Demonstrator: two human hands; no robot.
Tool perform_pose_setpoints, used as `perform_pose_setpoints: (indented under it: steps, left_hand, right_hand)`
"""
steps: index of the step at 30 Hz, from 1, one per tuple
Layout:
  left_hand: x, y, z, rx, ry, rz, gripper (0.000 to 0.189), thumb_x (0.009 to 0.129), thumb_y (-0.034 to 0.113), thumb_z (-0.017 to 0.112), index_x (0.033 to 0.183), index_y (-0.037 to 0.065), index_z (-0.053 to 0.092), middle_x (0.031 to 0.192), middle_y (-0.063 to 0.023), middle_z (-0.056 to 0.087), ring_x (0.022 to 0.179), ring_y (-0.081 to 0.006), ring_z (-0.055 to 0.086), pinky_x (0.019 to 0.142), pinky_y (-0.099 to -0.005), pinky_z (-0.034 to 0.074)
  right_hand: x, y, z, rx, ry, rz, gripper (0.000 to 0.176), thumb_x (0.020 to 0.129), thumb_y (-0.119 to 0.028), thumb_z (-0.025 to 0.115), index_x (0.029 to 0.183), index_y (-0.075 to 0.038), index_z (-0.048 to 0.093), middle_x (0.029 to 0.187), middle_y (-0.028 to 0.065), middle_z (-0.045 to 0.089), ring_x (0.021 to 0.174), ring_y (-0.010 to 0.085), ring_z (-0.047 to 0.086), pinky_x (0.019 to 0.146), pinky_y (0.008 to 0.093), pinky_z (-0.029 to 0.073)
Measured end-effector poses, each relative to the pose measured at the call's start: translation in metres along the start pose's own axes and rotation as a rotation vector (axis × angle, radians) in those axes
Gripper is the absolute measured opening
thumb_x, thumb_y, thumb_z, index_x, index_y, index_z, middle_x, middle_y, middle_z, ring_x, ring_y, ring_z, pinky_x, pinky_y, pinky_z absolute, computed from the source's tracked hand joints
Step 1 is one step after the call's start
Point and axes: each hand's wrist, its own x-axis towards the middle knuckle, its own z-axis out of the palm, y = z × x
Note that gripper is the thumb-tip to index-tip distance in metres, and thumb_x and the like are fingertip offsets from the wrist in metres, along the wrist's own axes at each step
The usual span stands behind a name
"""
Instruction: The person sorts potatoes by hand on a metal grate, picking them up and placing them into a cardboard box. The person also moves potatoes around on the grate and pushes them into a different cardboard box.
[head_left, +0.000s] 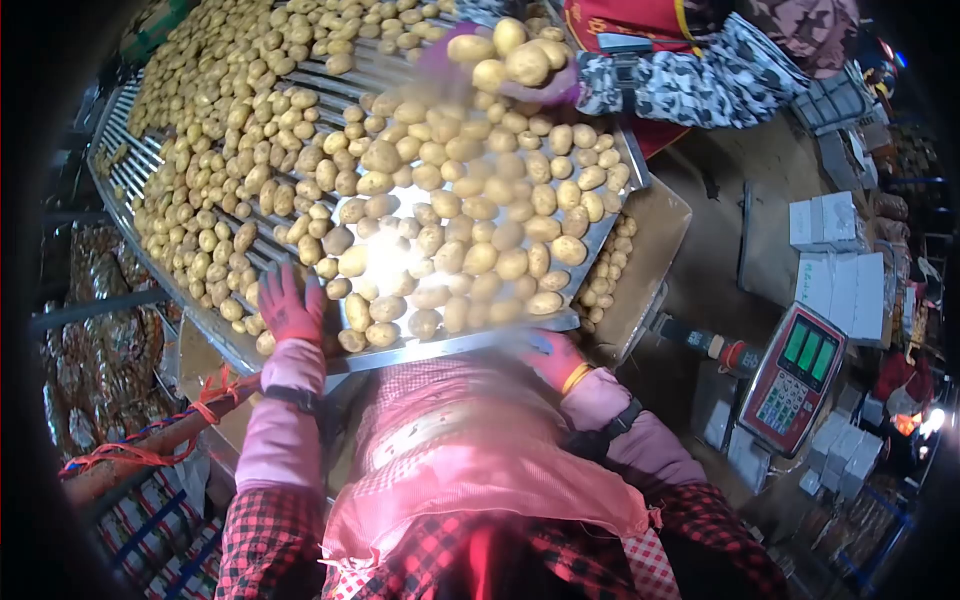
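Potatoes (pixel 380 156) yellow-brown; roundish to oval; varied sizes

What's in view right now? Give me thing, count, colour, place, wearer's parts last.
Potatoes: too many to count, yellow-brown, across the table and in the box
Metal table: one, silver, ahead
Cardboard box: one, brown, below the table's right edge
Scale display: one, red-framed, green digits, right
White boxes: several, far right
Pole: one, reddish, orange cord around it, left
Co-worker's hands: two, purple-gloved, top
Apron: one, pink, wearer's front
Left hand: one, pink-red glove, table's near-left edge
Right hand: one, pink glove, blurred, near-right edge
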Motion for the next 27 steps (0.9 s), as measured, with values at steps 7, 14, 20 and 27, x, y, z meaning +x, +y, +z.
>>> perform_pose_setpoints:
  steps: [7, 14, 20, 27]
  left_hand:
    - [-0.056, 0.087, -0.051, -0.190, -0.182, 0.352, 0.064, 0.088, 0.040, 0.063, 0.145, 0.013, 0.050, 0.150, -0.0222, 0.042, 0.138, -0.0498, 0.035, 0.116, -0.0627, 0.023]
    - [-0.019, 0.060, -0.046, -0.334, -0.205, 0.457, 0.068, 0.084, 0.038, 0.066, 0.145, 0.011, 0.051, 0.150, -0.0191, 0.044, 0.140, -0.0453, 0.037, 0.116, -0.0595, 0.025]
    - [-0.022, -0.010, -0.021, -0.245, -0.009, 0.124, 0.067, 0.087, 0.031, 0.064, 0.148, 0.008, 0.047, 0.155, -0.0217, 0.039, 0.142, -0.0485, 0.031, 0.118, -0.0586, 0.022]
    - [-0.023, -0.016, -0.016, -0.317, -0.032, 0.049, 0.064, 0.088, 0.027, 0.066, 0.147, 0.009, 0.049, 0.158, -0.0215, 0.035, 0.146, -0.0480, 0.026, 0.119, -0.0575, 0.022]
  right_hand:
    - [0.001, -0.024, -0.003, -0.145, -0.040, 0.126, 0.042, 0.089, -0.018, 0.072, 0.127, -0.003, 0.064, 0.117, 0.0149, 0.070, 0.103, 0.0235, 0.068, 0.091, 0.0353, 0.054]
    - [0.063, -0.086, 0.006, -0.743, 0.160, -0.211, 0.067, 0.090, -0.028, 0.069, 0.149, -0.009, 0.043, 0.136, 0.0187, 0.057, 0.109, 0.0349, 0.065, 0.092, 0.0432, 0.054]
    - [0.137, -0.080, 0.100, -0.843, -0.069, -0.378, 0.067, 0.091, -0.029, 0.064, 0.152, -0.015, 0.039, 0.150, 0.0190, 0.043, 0.113, 0.0376, 0.063, 0.095, 0.0453, 0.052]
    - [0.119, -0.083, 0.098, -0.667, -0.383, -0.386, 0.059, 0.090, -0.030, 0.066, 0.144, -0.013, 0.050, 0.132, 0.0164, 0.062, 0.110, 0.0366, 0.064, 0.096, 0.0455, 0.052]
